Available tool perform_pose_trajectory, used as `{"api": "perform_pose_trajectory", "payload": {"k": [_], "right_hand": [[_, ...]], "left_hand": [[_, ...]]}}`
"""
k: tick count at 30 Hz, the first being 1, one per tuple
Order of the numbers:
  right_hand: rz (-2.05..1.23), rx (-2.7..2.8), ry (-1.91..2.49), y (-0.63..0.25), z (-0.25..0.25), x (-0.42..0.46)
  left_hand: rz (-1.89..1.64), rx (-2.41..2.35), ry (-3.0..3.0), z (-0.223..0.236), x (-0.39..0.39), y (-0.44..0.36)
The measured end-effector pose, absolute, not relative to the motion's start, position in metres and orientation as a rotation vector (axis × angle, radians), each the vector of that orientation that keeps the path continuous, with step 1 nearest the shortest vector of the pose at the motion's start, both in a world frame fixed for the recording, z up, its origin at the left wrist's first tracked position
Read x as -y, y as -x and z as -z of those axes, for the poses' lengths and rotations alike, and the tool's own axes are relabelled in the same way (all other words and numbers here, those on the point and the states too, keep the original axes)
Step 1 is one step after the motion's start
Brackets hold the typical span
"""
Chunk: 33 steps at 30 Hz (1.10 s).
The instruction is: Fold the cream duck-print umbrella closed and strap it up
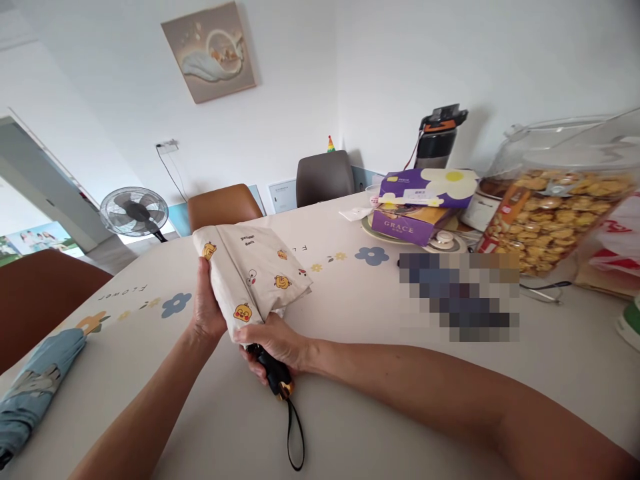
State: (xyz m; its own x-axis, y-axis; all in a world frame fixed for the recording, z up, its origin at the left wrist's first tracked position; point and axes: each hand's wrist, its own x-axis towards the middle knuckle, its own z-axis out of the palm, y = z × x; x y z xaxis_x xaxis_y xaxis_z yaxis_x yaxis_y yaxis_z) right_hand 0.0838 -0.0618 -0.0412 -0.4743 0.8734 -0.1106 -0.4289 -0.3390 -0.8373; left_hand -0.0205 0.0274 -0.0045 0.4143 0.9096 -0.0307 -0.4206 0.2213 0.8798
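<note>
The umbrella canopy (263, 270) looks like creased cloth, the handle (275, 373) glossy plastic, the tabletop (360, 427) smooth.

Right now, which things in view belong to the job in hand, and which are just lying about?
In the job:
cream umbrella, held
its black handle, gripped

Apparently just about:
blue umbrella, untouched
tissue pack
purple box
bottle
snack jar
fan
</note>
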Motion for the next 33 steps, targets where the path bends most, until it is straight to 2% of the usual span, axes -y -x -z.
{"api": "perform_pose_trajectory", "payload": {"k": [6, 13, 16, 22, 33], "right_hand": [[-1.739, 0.827, 0.852, -0.078, 0.04, 0.063], [-2.005, 0.515, 0.74, -0.087, 0.042, 0.048], [-2.039, 0.512, 0.675, -0.089, 0.044, 0.045], [-2.002, 0.558, 0.674, -0.088, 0.045, 0.045], [-1.98, 0.608, 0.703, -0.087, 0.046, 0.045]], "left_hand": [[-0.874, -0.815, -1.095, -0.001, -0.036, 0.02], [-1.227, -1.264, -1.607, 0.004, -0.039, 0.024], [-1.11, -1.311, -1.865, 0.002, -0.024, 0.014], [-0.852, -1.106, -2.425, 0.009, 0.006, -0.005], [-0.731, -1.196, -2.346, 0.015, 0.006, -0.004]]}}
